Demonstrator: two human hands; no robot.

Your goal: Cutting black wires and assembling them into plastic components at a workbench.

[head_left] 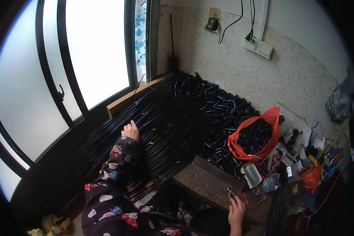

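Note:
My left hand (130,132) reaches out over a wide heap of long thin black rods (165,129), its back toward me. Its fingers are curled in against the rods; whatever they grip is hidden beneath them. At the lower right, my right hand (236,212) is closed around the handles of a small pair of metal pliers (231,192). The plier jaws point away from me, over a worn brown wooden board (196,177) scattered with small bits. Beyond the rods lies a large pile of short black tube pieces (216,103).
A red plastic bag (235,144) full of small black pieces stands right of the pile. Beside it are a phone-like device (274,159), a clear-lidded box (251,175) and mixed clutter. A wooden plank (139,94) edges the heap below the window (98,51). Wall sockets (258,47) hang behind.

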